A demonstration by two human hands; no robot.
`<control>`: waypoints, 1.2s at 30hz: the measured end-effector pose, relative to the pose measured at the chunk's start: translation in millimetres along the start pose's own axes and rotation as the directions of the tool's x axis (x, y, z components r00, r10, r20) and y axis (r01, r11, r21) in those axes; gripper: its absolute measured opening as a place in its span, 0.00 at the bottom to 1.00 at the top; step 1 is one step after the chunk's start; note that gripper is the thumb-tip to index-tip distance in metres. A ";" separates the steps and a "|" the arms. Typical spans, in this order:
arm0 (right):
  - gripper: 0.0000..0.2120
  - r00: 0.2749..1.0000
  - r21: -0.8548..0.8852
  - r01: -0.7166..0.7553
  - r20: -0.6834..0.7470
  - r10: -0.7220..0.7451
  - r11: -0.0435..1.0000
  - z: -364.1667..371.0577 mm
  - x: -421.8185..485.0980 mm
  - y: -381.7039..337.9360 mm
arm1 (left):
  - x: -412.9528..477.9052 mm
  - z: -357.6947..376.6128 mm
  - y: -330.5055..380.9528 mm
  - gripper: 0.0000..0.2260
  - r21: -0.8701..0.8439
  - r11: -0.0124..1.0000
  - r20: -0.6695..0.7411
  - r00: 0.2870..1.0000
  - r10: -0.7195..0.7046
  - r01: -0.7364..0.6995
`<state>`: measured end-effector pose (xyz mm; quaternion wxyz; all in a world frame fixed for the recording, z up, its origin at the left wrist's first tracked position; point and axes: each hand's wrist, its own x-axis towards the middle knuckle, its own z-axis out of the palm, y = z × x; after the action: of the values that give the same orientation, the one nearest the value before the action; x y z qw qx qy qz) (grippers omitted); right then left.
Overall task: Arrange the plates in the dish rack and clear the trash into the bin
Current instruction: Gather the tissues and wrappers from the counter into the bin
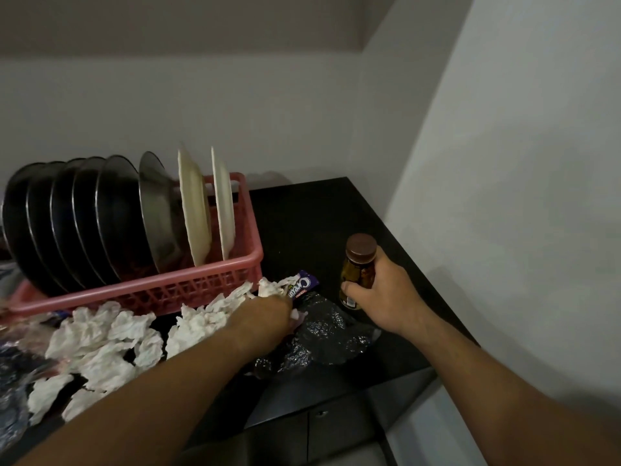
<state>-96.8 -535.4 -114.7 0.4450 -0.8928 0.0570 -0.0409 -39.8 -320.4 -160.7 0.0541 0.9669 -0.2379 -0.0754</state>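
A pink dish rack (188,287) stands on the black counter (312,216) and holds several dark steel plates (84,216) and two cream plates (195,213) upright. Crumpled white tissues (111,334) lie in front of the rack. My left hand (265,312) is closed over a tissue wad and a purple snack wrapper (304,285), beside a crumpled black plastic bag (322,334). My right hand (386,294) grips a small brown-capped bottle (359,264) standing on the counter. No bin is in view.
A white wall closes the right side and the back. Dark cabinet doors (319,428) sit below the counter's front edge. More plastic wrappers (13,381) lie at the far left.
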 end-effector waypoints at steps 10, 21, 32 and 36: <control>0.25 1.000 -0.030 -0.027 -0.005 0.027 0.999 4.7 -14.1 -5.1 | -1.3 22.4 6.0 0.13 -0.051 0.998 -0.044 0.999 -0.031 0.028; 0.25 0.998 0.040 -0.058 -0.023 0.059 0.998 23.9 -47.2 -49.2 | -23.3 -24.7 -12.4 0.16 -0.152 0.981 -0.040 0.992 0.117 -0.122; 0.24 0.992 0.125 -0.125 0.020 0.124 0.984 98.6 -121.4 -88.0 | -106.6 -29.7 -69.6 0.21 -0.411 0.886 -0.141 0.975 0.172 -0.215; 0.25 0.995 0.144 -0.103 0.029 0.100 0.984 121.6 -147.8 -100.6 | -145.2 -29.1 -82.4 0.26 -0.455 0.872 -0.088 0.984 0.154 -0.177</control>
<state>-221.5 -358.8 -110.6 0.5108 -0.8544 0.0946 -0.0125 -124.7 -177.8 -126.2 0.2942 0.9039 -0.2935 -0.1013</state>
